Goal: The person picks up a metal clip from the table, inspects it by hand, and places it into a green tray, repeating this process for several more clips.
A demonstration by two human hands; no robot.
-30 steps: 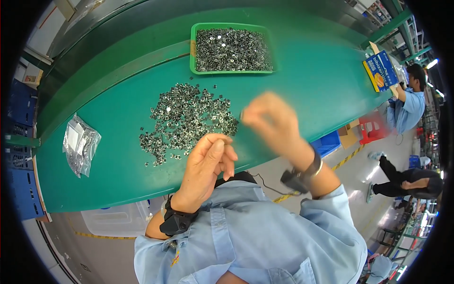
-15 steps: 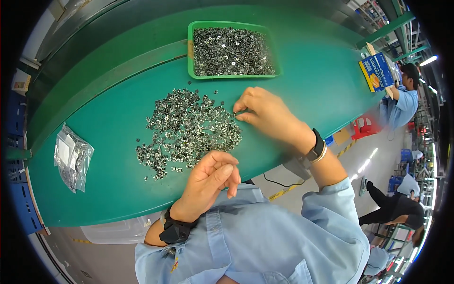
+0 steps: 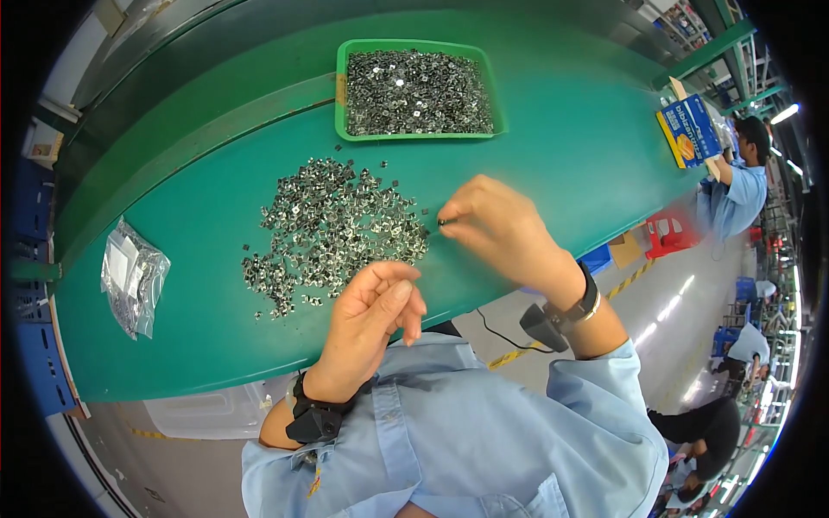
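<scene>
My right hand [image 3: 501, 226] is just beyond the right side of a loose pile of small shiny metal parts [image 3: 332, 226]. Thumb and forefinger pinch one small dark metal part [image 3: 443, 223]. By the near side of the pile, my left hand [image 3: 361, 324] hovers with its fingers curled in and the thumb close over them; whatever may lie inside is hidden. A green plastic tray [image 3: 414, 136], filled with many similar small parts, stands beyond the pile.
The pile rests on a green tabletop [image 3: 199, 337]. To the left lies a clear plastic bag [image 3: 134, 281] of parts. At the far right, a person [image 3: 734, 186] in blue stands by a blue and yellow box [image 3: 688, 131]. A red container [image 3: 665, 233] sits below the table edge.
My right hand has drawn away from the pile, a little right and nearer, with a small dark part between its fingertips. The left hand stays curled, nearly in place. The view has shifted slightly.
</scene>
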